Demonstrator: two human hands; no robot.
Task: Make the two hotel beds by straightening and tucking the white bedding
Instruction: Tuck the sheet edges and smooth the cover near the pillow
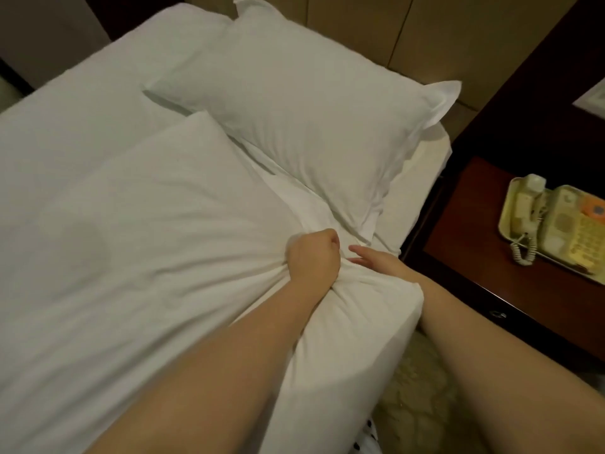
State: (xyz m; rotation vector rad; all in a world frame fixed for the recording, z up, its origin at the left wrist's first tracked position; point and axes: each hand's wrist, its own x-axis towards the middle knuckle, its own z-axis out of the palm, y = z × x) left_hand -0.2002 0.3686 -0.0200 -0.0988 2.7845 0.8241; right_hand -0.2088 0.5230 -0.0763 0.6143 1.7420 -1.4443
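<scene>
A white duvet (137, 224) covers most of the bed, its top right corner bunched up. My left hand (312, 257) grips that bunched corner in a fist. My right hand (376, 262) lies just to the right with fingers stretched flat on the white fabric, its palm partly hidden behind a fold. A white pillow (301, 109) rests at the head of the bed, angled, above both hands. Under it shows the white sheet (415, 191) on the mattress edge.
A dark wooden nightstand (474, 231) stands close to the right of the bed, carrying a cream telephone (553, 221). A beige padded headboard (409, 34) runs behind the pillow. Patterned carpet (425, 404) shows between bed and nightstand.
</scene>
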